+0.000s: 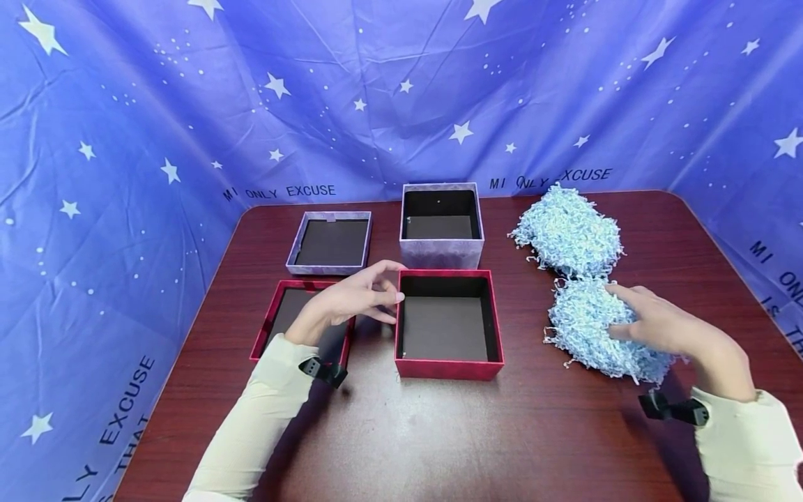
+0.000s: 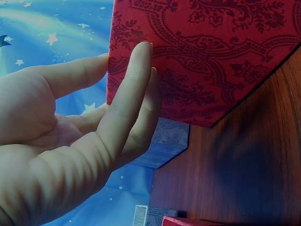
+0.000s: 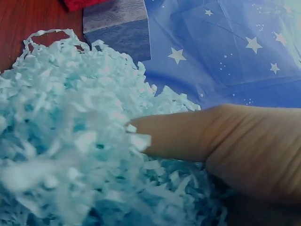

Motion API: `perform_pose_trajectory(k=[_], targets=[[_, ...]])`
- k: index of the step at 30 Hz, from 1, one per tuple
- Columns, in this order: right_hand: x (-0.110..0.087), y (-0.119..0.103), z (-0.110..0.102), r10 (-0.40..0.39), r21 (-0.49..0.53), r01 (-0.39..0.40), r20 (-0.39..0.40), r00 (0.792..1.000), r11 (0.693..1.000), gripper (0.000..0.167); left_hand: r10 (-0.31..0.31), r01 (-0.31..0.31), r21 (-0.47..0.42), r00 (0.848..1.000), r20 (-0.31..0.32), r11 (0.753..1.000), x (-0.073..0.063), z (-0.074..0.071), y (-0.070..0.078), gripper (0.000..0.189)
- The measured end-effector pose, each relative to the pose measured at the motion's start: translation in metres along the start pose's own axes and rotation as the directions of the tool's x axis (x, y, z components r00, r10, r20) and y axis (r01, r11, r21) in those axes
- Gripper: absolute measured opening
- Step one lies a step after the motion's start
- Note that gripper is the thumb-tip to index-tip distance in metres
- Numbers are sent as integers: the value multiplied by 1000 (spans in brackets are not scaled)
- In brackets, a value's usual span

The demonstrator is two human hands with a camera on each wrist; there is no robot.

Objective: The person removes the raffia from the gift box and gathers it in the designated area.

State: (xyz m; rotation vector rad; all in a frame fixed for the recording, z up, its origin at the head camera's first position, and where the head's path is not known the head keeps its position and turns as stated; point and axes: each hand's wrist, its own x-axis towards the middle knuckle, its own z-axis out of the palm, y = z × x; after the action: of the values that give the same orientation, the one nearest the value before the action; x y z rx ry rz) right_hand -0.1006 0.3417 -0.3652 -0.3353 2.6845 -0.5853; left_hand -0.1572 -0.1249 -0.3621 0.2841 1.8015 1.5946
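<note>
A red patterned box stands open-topped in the middle of the table, its dark inside bare. My left hand holds its left wall: in the left wrist view the thumb meets the rim and two fingers lie along the red outer face. At the right are two heaps of pale blue shredded paper. My right hand grips the nearer heap of shredded paper, thumb and index finger sunk into it. The right wrist view shows the thumb pushed into the shredded paper; the other fingertips are hidden.
Behind the red box stands a lilac box. A shallow lilac lid lies to its left, and a red lid lies under the left forearm. The farther shredded-paper heap touches the nearer one. A starry blue cloth hangs round the table.
</note>
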Motion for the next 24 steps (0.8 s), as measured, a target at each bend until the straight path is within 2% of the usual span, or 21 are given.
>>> perform_pose_trajectory(k=[5,9,12,16,19,21,22,24], targets=[[-3,-5,-4,7,-9,-7,19,1000,1000,90,-4,4,5,1000,-1,1000,-1,1,1,56],[-7,-13,-13,15,-28,-14,2,1000,1000,89,2,-2,15,1000,0,1000,-1,0,2,56],[-7,-23,-23,28,-34,-30,-38,999,999,83,3,-3,42,1000,-7,999,-1,-1,3,55],[-3,-42,-36,43,-19,-46,-144,989,999,77,-1,5,145,1000,-27,989,-1,-2,5,54],[3,-60,-43,30,-3,-32,-240,970,999,74,12,3,262,998,-57,965,-1,-4,9,53],[9,-74,-46,9,-1,-10,-296,955,1000,73,46,-5,345,993,-110,939,0,-6,14,52],[12,-80,-47,1,6,0,-316,949,1000,72,74,-8,396,986,-150,918,1,-7,17,51],[19,-91,-48,-15,12,20,-355,935,1000,71,158,-9,521,958,-241,854,3,-9,25,49]])
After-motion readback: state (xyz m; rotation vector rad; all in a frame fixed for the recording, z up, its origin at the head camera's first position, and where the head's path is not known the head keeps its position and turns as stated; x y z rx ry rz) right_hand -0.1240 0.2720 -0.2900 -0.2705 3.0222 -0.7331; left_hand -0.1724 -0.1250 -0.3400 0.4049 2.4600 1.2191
